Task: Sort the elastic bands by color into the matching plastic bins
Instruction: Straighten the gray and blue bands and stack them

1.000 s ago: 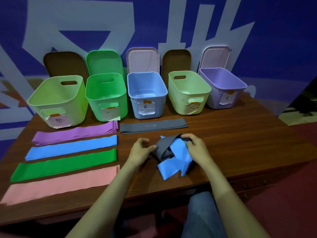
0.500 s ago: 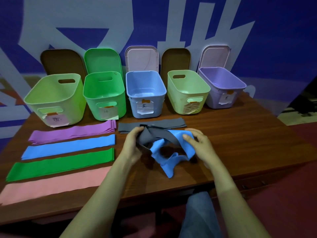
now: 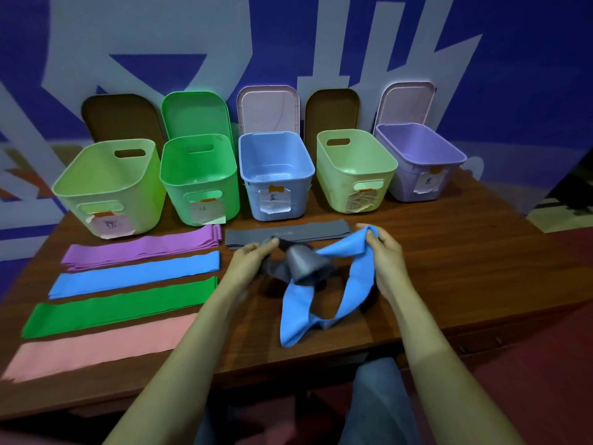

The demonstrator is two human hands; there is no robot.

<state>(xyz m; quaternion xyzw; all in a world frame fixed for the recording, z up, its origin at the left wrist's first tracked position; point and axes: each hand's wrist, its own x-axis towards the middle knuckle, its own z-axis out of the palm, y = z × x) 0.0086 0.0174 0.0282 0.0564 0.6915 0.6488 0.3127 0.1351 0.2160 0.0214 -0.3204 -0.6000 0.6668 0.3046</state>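
Fingers (image 3: 264, 247) of the left hand (image 3: 250, 258) curl and pinch one end of a crumpled grey band (image 3: 303, 264). The right hand (image 3: 385, 255), palm turned inward, pinches the top of a blue band (image 3: 361, 274) between thumb and fingertips. Both forearms reach in from below, the hands level and a little apart, and the two bands meet in a tangle between them. The blue band hangs from the right fingers down to the wooden table (image 3: 465, 284), where its lower fold lies nearer the person than either hand. Beyond the fingertips five open bins stand in a row: a light green bin (image 3: 106, 187) far to the left, a green bin (image 3: 199, 178), a blue bin (image 3: 276, 168) straight ahead, a yellow-green bin (image 3: 353, 168) and a purple bin (image 3: 420, 155) past the right fingers. What shows of their insides is bare plastic, and each front bears a paper label. Five lids (image 3: 268, 107) lean upright behind them. Left of the left fingers lie four flat lots: a purple stack (image 3: 141, 247), a flat blue band (image 3: 134, 274), a green band (image 3: 118, 309) and a pink band (image 3: 96, 345). One flat grey band (image 3: 288, 234) lies just beyond the fingertips.
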